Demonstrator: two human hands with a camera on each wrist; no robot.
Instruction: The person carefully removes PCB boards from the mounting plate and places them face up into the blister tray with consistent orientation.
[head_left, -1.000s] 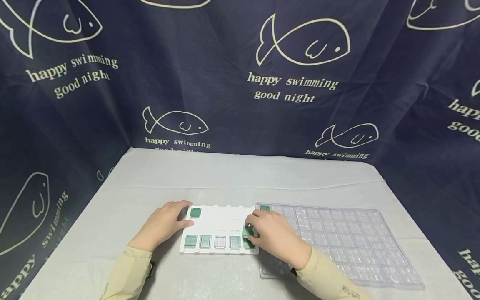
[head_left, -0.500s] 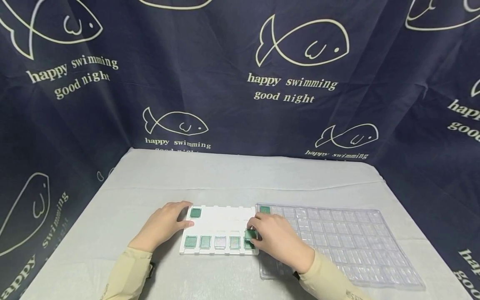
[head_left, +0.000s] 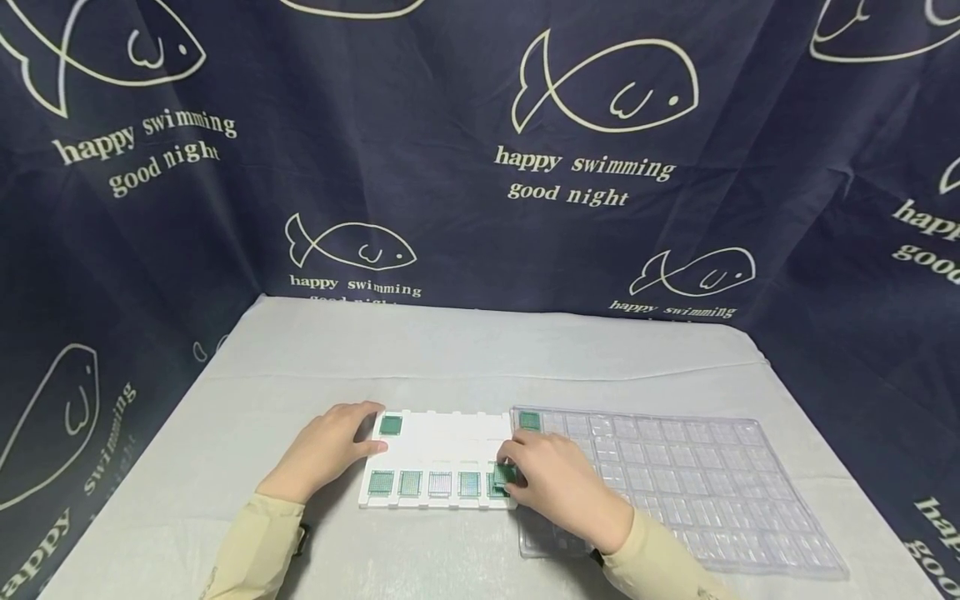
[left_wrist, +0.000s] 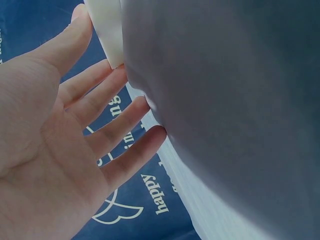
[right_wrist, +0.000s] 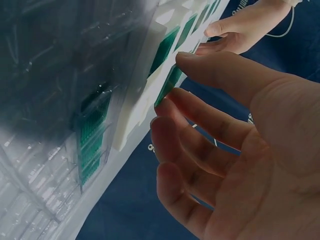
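My right hand (head_left: 562,479) pinches a small green perfboard (head_left: 504,477) between thumb and fingertips. That board is tilted close over the front right slot of the white tray (head_left: 438,442), overlapping more green there. In the right wrist view the pinched perfboard (right_wrist: 169,86) shows nearly edge-on, and the other fingers are loosely bent. My left hand (head_left: 333,442) rests at the white tray's left edge, thumb on its side and forefinger by the far corner. Its fingers look mostly straight in the left wrist view. Several perfboards (head_left: 409,483) lie along the tray's front row, and another (head_left: 392,425) is at its far left.
A clear plastic tray (head_left: 757,492) with many compartments lies right of the white one, partly under my right forearm. One green board (head_left: 529,420) is in its far left compartment. A pale cloth covers the table (head_left: 465,350); a dark fish-print curtain (head_left: 465,125) surrounds it.
My right hand has moved slightly toward me and right, bringing the pinched perfboard lower over the front right slot. The left hand and both trays have stayed in place.
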